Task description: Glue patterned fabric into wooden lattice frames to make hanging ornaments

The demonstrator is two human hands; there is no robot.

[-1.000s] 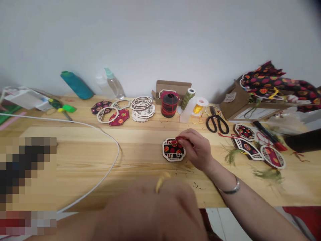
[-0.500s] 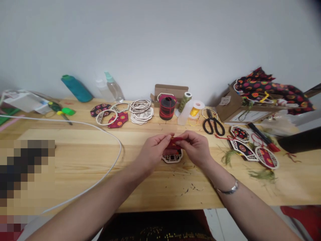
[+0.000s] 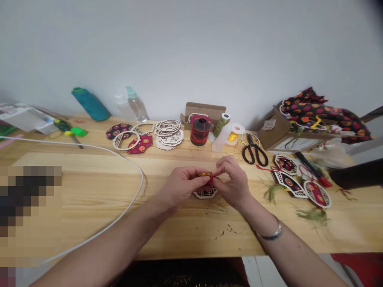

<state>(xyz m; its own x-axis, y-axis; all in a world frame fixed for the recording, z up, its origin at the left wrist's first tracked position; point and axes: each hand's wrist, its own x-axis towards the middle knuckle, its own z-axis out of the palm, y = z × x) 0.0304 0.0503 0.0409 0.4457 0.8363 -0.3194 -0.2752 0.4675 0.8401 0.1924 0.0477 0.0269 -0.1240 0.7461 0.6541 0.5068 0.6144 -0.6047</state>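
Observation:
Between my two hands is a small piece of red fabric (image 3: 210,180), with a yellow patterned part showing at its top. My left hand (image 3: 184,184) pinches it from the left, thumb over the front. From the right, my right hand (image 3: 231,179) grips its edge between thumb and fingers, its fingertips meeting those of the left. Just beneath the hands a pale lattice-cut frame with dark backing (image 3: 205,193) lies on the wooden table (image 3: 179,235), its upper part covered by the hands.
Behind the hands stand a black-and-red thread spool (image 3: 200,131), a yellow spool (image 3: 233,133) and black scissors (image 3: 254,151). Stacked frames (image 3: 169,134) lie back left. Finished-looking fabric frames (image 3: 317,194) and a cardboard box (image 3: 278,133) are right. A white cable (image 3: 142,179) curves across the left.
The red fabric has been turned and bunched, and a yellow patterned part now shows. My right hand's fingers have shifted up, and the hands cover more of the frame beneath.

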